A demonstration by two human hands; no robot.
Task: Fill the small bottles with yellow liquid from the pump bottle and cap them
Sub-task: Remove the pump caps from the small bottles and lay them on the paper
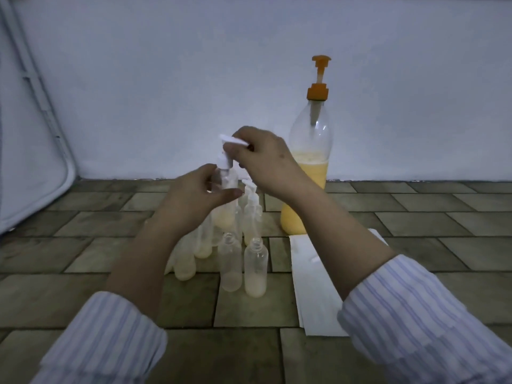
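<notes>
Capping in progress at frame centre: left hand [194,189] grips a small bottle [225,200] with a little yellow liquid, right hand [263,159] pinches its white pump cap [225,159]. Pump bottle [307,173] stands upper right, about half full. One capped bottle [252,214] behind; two open bottles [243,264] lower centre uncapped. Tiled floor [83,245], pale wall [166,65], white paper [315,286] at right.

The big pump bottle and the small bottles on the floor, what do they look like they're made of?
The pump bottle looks like clear, glossy thin plastic: the yellow liquid shows through its wall, and the pump head is opaque orange plastic. The small bottles look like clear to slightly frosted plastic, liquid visible at the bottom; glass can't be ruled out. The floor looks like matte stone or ceramic tile.
</notes>
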